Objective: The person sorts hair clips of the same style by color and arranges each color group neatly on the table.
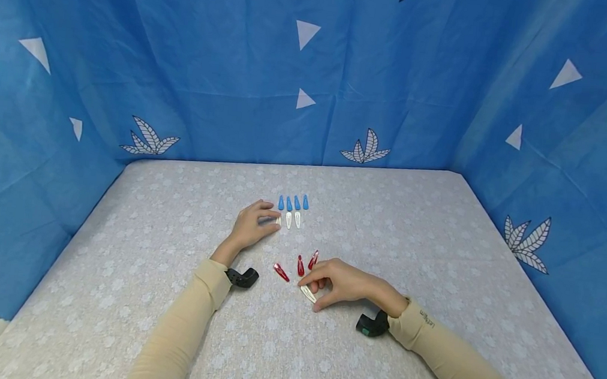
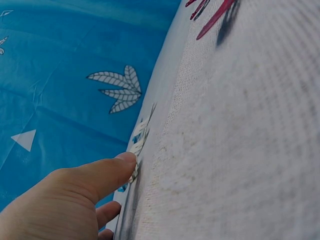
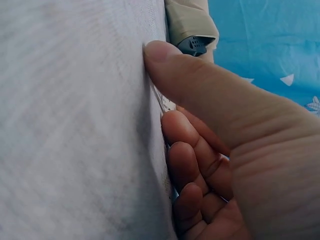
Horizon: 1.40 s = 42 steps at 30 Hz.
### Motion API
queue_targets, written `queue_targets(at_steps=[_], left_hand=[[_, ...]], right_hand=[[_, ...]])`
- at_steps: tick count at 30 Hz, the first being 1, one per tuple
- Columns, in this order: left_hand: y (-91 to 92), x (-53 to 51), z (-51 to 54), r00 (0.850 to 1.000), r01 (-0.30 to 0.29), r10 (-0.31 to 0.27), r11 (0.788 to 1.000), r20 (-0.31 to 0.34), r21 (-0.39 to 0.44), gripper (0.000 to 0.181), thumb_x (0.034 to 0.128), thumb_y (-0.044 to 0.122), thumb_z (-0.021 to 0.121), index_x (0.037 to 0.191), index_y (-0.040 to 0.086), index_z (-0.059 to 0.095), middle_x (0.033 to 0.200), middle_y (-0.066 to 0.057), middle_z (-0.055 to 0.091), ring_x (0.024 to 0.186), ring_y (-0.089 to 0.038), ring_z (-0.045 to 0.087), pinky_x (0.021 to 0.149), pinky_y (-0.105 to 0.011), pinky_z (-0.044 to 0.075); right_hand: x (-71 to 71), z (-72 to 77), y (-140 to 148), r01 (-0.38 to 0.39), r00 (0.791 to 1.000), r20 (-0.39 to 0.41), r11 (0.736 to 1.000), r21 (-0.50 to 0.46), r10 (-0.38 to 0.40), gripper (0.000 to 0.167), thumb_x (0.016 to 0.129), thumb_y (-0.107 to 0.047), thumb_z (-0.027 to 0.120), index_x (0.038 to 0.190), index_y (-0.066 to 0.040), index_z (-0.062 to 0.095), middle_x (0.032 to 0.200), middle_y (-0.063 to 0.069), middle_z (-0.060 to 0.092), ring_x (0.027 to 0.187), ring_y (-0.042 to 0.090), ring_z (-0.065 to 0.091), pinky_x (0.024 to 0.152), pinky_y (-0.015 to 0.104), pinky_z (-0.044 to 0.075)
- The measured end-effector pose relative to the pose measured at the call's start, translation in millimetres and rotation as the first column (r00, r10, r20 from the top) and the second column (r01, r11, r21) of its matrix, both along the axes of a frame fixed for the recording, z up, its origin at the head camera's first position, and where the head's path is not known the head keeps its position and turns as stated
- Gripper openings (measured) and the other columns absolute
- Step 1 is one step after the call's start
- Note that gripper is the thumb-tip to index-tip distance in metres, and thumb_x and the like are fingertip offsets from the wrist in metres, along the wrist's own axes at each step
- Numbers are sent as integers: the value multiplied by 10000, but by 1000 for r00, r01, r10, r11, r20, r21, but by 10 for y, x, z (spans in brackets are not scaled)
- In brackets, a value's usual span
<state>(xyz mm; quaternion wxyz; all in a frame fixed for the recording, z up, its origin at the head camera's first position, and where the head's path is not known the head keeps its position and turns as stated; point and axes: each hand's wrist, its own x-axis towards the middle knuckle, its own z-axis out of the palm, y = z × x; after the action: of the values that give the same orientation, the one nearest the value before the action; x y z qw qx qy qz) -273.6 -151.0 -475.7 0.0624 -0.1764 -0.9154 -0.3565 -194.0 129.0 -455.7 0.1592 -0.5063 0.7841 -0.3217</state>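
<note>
While my left hand (image 1: 250, 226) pinches one white clip (image 1: 278, 221), my right fingers (image 1: 315, 275) grasp the nearer clip (image 1: 307, 294) endwise, slanting forward-left from my thumb (image 1: 324, 303).

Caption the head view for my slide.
Right hand pinching a white clip by three red clips; left hand at other white clips near four blue clips.

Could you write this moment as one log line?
left hand: touching row-end white clip | right hand: pinching separate white clip | red clips: three | blue clips: four, lined up
</note>
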Motion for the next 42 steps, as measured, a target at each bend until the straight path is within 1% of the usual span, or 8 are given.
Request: queue_targets(at_steps=[9, 14, 17, 24, 29, 33, 36, 42], left_hand=[[-1, -15, 0, 1000, -5, 5, 1000, 11, -12, 345, 887, 251, 714, 1192, 88, 709, 1425, -172, 516, 1446, -388, 309, 1192, -580, 180], [6, -14, 20, 1000, -3, 3, 1000, 8, -13, 347, 888, 255, 714, 1190, 85, 710, 1422, -170, 519, 1443, -385, 315, 1191, -579, 184], [7, -16, 27, 1000, -3, 3, 1000, 10, -8, 352, 884, 251, 718, 1194, 83, 708, 1421, -168, 520, 1445, -386, 311, 1192, -582, 181], [4, -18, 23, 1000, -1, 1, 1000, 0, -17, 356, 883, 246, 717, 1198, 82, 703, 1416, -174, 523, 1441, -399, 314, 1190, -587, 186], [-7, -18, 1, 1000, -4, 4, 1000, -2, -11, 355, 882, 246, 717, 1196, 80, 704, 1415, -174, 525, 1437, -399, 322, 1192, -583, 184], [-14, -21, -13, 1000, -3, 3, 1000, -1, -3, 356, 882, 257, 718, 1192, 84, 706, 1414, -170, 529, 1435, -390, 330, 1196, -578, 184], [-10, -18, -13, 1000, 0, 0, 1000, -2, -4, 357, 882, 260, 718, 1191, 83, 707, 1412, -171, 532, 1434, -393, 331, 1194, -581, 185], [-2, 3, 4, 1000, 0, -1, 1000, 6, 7, 357, 877, 251, 724, 1190, 79, 707, 1412, -172, 530, 1438, -396, 322, 1195, -582, 179]], right_hand=[[8, 39, 7, 24, 1000, 9, 1000, -2, -24, 454, 757, -298, 839, 1155, -120, 712, 845, -36, 632, 740, 22, 533, 688, 181, 515], [9, 119, 26, 26, 1000, 15, 1000, -12, -26, 447, 764, -273, 842, 1151, -90, 713, 853, -12, 665, 747, 72, 588, 691, 206, 538], [-5, 187, 47, 45, 999, 31, 999, -14, -45, 436, 769, -234, 841, 1155, -75, 713, 860, -5, 679, 751, 91, 608, 682, 227, 544], [-92, 336, 128, 109, 993, 36, 993, 34, -110, 454, 774, -230, 834, 1176, -66, 702, 885, -26, 696, 764, 97, 617, 662, 245, 527], [-226, 464, 170, 157, 987, 17, 987, 29, -157, 475, 787, -237, 823, 1202, -46, 692, 901, -44, 705, 764, 84, 606, 659, 279, 514], [-373, 565, 184, 231, 973, -20, 973, 27, -230, 488, 795, -235, 819, 1216, -28, 681, 902, -24, 713, 768, 63, 598, 656, 252, 501], [-486, 621, 178, 300, 953, -51, 954, 28, -298, 495, 796, -230, 819, 1225, -29, 677, 895, -17, 707, 782, 72, 598, 663, 246, 495], [-734, 633, 126, 408, 912, -33, 913, -26, -409, 465, 791, -187, 823, 1212, -45, 686, 878, 22, 705, 775, 123, 595, 685, 279, 488]])
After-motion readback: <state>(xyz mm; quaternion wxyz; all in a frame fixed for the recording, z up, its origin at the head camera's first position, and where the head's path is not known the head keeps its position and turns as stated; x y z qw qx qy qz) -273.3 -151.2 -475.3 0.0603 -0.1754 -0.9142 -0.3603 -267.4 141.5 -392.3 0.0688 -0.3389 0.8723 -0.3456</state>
